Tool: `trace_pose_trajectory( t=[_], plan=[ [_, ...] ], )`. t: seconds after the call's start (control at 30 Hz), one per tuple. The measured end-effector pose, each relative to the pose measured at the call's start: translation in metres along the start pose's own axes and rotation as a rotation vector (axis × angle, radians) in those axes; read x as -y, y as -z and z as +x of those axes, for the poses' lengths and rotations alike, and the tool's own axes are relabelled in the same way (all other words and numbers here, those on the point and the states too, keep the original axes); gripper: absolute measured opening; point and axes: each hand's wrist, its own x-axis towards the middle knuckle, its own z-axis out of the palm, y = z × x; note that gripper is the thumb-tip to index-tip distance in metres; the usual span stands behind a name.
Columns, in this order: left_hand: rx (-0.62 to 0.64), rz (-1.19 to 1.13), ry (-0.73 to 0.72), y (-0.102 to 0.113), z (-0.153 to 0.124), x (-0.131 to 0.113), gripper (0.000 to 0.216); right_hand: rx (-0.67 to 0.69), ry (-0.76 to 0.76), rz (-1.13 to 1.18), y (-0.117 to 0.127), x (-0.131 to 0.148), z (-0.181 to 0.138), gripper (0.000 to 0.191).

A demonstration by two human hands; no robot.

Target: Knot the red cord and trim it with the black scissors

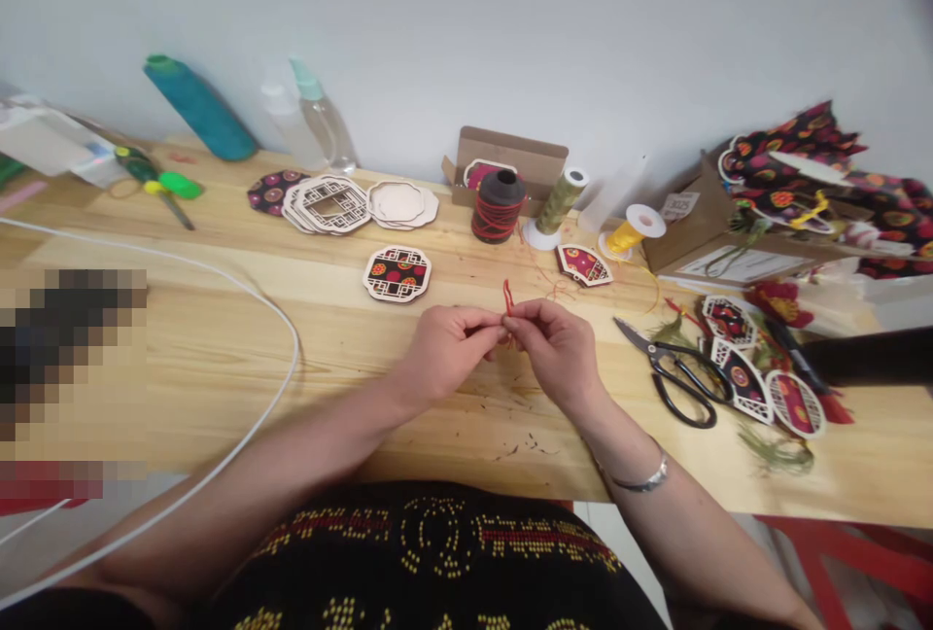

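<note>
My left hand point(443, 350) and my right hand point(558, 348) meet over the middle of the wooden table point(219, 358). Both pinch a thin red cord point(508, 297), whose small loop sticks up between the fingertips. Just beyond the hands lies a round wooden lattice ornament with dark patterned fabric point(397, 273). A fan-shaped fabric ornament point(583, 264) lies further right. A dark spool wound with red thread point(499, 206) stands behind them.
Black scissors point(674, 372) lie right of my right hand, beside several fabric ornaments point(758, 377). Stacked lattice pieces point(328, 204), a yellow spool point(633, 229), an olive spool point(558, 204), cardboard boxes point(700, 231), spray bottles point(321, 120) and a white cable point(277, 319) surround the work area.
</note>
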Motion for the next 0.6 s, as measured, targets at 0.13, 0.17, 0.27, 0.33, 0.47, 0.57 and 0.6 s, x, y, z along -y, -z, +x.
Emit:
trace_pose_trajectory(
  t=[0.13, 0.17, 0.27, 0.33, 0.47, 0.57, 0.6],
  plan=[
    [-0.029, -0.02, -0.016, -0.0003, 0.0004, -0.0008, 0.013, -0.027, -0.011, 0.01, 0.0006, 0.0024, 0.0, 0.004],
    [-0.032, -0.031, -0.009, -0.0002, 0.0006, -0.0019, 0.012, -0.029, -0.008, 0.009, 0.0008, 0.0027, 0.0002, 0.005],
    [-0.028, -0.082, 0.025, 0.0007, 0.0014, -0.0059, 0.012, -0.027, -0.003, 0.029, 0.0016, 0.0037, 0.0016, 0.006],
    [-0.006, -0.129, 0.047, 0.0016, 0.002, -0.0076, 0.012, -0.018, -0.022, 0.082, 0.0022, 0.0046, 0.0028, 0.009],
    [0.08, -0.231, 0.097, 0.0032, 0.0032, -0.0053, 0.012, 0.018, -0.134, 0.229, 0.0034, 0.0072, 0.0044, 0.016],
    [0.131, -0.303, 0.139, 0.0038, 0.0038, -0.0009, 0.015, 0.051, -0.2, 0.317, 0.0043, 0.0088, 0.0045, 0.019],
    [0.143, -0.321, 0.145, 0.004, 0.0039, 0.0003, 0.017, 0.059, -0.214, 0.337, 0.0045, 0.0092, 0.0045, 0.019]
  ],
)
